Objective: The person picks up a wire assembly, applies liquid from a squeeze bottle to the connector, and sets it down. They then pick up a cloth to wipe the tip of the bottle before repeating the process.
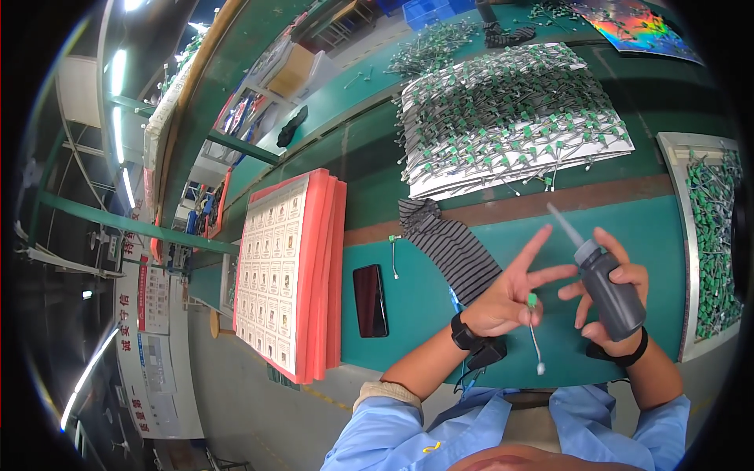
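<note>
My left hand is over the green mat, index and middle fingers stretched apart. Its thumb and curled fingers pinch a small green connector, whose short grey wire hangs down to a white plug. In my right hand is a dark grey squeeze bottle, gripped round its body. The bottle's long pale nozzle tilts up and to the left, apart from the connector. Left of my left hand lies a striped grey cloth sleeve. Another small wired connector rests on the mat farther left.
Rows of green connectors cover white sheets beyond my hands. A framed tray of connectors stands at the right. A black phone and red-edged boards sit at the left. More loose connectors are heaped on the far bench.
</note>
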`<state>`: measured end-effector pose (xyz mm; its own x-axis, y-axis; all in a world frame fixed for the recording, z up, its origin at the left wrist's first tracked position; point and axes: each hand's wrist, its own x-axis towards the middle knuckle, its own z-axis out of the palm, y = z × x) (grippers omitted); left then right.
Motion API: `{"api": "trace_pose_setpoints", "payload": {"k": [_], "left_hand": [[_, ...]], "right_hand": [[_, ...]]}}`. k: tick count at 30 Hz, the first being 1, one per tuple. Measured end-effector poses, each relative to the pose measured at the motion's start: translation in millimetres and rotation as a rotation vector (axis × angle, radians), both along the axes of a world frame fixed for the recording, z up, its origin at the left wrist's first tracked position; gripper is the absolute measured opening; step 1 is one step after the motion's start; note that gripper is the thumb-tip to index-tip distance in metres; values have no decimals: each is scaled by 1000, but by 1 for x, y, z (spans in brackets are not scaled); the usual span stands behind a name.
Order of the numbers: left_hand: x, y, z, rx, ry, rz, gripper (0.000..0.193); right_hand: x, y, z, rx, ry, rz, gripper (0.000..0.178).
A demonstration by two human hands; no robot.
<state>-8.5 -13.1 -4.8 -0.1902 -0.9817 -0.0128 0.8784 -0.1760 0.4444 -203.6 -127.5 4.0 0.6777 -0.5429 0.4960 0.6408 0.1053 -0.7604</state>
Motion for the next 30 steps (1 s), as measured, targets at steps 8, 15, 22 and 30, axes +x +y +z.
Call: {"api": "trace_pose_setpoints", "payload": {"k": [8, 15, 22, 30], "left_hand": [[-15, -1, -8, -37, -120, -145, 125], [-13, 2, -12, 74, -126, -76, 110], [1, 8, -28, 187, -567, -156, 16], [6, 7, 0, 162, -752, -39, 14]], "right_hand": [[10, -3, -4, -395, 168, 85, 55], [7, -2, -16, -354, 174, -156, 53], [3, -7, -8, -639, 249, -275, 49], [18, -22, -4, -624, 204, -234, 58]]}}
